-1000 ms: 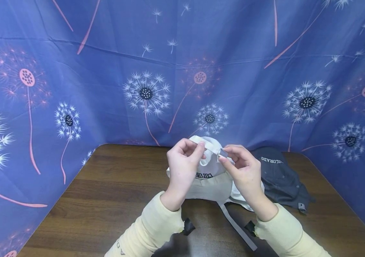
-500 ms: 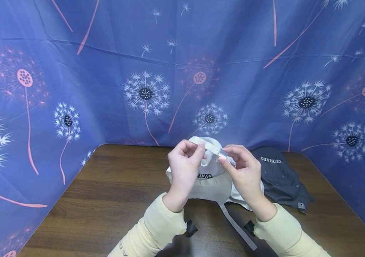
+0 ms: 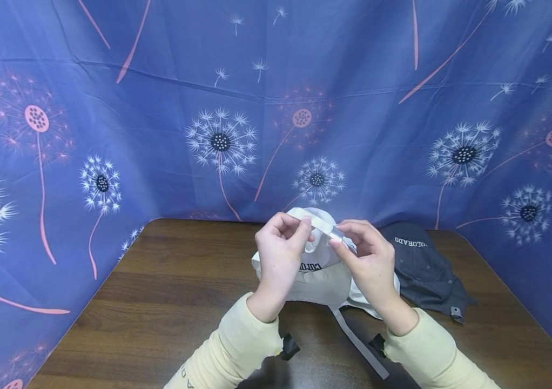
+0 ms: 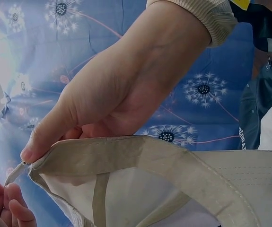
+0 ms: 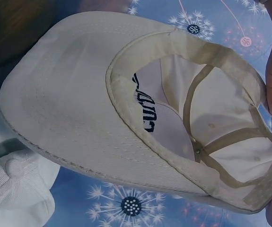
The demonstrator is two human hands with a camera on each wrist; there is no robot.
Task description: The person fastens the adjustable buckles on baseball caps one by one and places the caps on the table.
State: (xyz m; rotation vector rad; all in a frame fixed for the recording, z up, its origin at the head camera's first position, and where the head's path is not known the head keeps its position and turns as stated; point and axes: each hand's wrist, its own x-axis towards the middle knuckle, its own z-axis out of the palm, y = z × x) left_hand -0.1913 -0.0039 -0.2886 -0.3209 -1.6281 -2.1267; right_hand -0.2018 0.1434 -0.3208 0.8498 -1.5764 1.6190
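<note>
A cream baseball cap [image 5: 60, 94] hangs between both hands, its inside and back embroidery showing in the right wrist view. My left hand [image 3: 281, 254] pinches the edge of the cap's back band, thumb on top, in the left wrist view [image 4: 112, 85]. My right hand [image 3: 370, 262] pinches the strap end by a silver metal buckle [image 3: 336, 233]. The white strap [image 3: 317, 222] stretches between the two hands. Whether its end sits in the buckle is too small to tell.
A dark grey cap [image 3: 424, 265] lettered COLORADO lies to the right on the brown wooden table [image 3: 159, 302]. A white cap [image 3: 364, 296] lies beneath the held one. A loose grey strap [image 3: 361, 346] runs toward the front. Blue dandelion-print cloth [image 3: 256, 135] stands behind.
The silver buckle at the right fingertips has turned so that its face shows more. My left hand has shifted slightly right. Both hands keep their pinch on the cap.
</note>
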